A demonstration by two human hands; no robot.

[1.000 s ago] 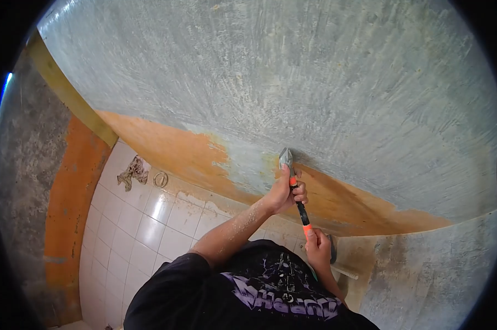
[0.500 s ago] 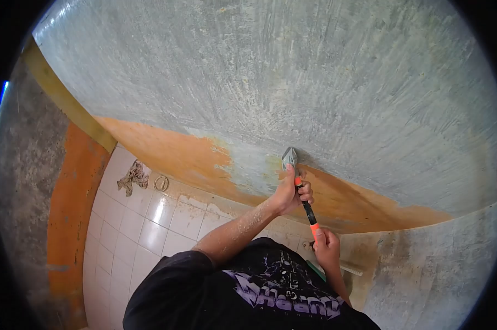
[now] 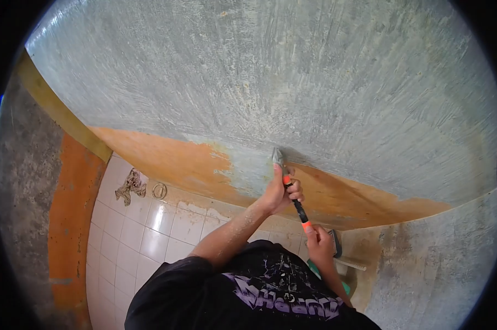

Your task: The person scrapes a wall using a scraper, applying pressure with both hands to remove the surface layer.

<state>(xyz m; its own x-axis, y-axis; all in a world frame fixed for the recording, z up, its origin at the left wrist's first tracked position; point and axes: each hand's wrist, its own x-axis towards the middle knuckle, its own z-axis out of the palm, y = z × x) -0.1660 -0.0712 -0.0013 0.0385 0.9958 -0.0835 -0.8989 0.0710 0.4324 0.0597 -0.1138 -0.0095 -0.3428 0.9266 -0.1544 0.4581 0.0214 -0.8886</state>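
Observation:
Both of my hands are on a scraper (image 3: 298, 207) with a black-and-orange handle and a grey metal head. My left hand (image 3: 279, 190) wraps the handle just below the head, its thumb reaching up onto the metal. Lower down, my right hand (image 3: 319, 240) closes around the orange end of the handle. The scraper's head is against the wall (image 3: 254, 165), where bare grey plaster meets orange paint. Its edge is too small to make out. Pale flecks cover my left forearm.
White floor tiles (image 3: 144, 242) lie below, with scraped debris along the wall's foot. A crumpled rag (image 3: 131, 187) and a ring-shaped roll (image 3: 159, 191) rest at left. Beside my right arm are a white stick-like piece (image 3: 351, 265) and a green object (image 3: 345, 287), partly hidden.
The scraper and both hands have shifted slightly left, with the head still at the wall. My view has moved a little, and more of the green object shows beside my right arm.

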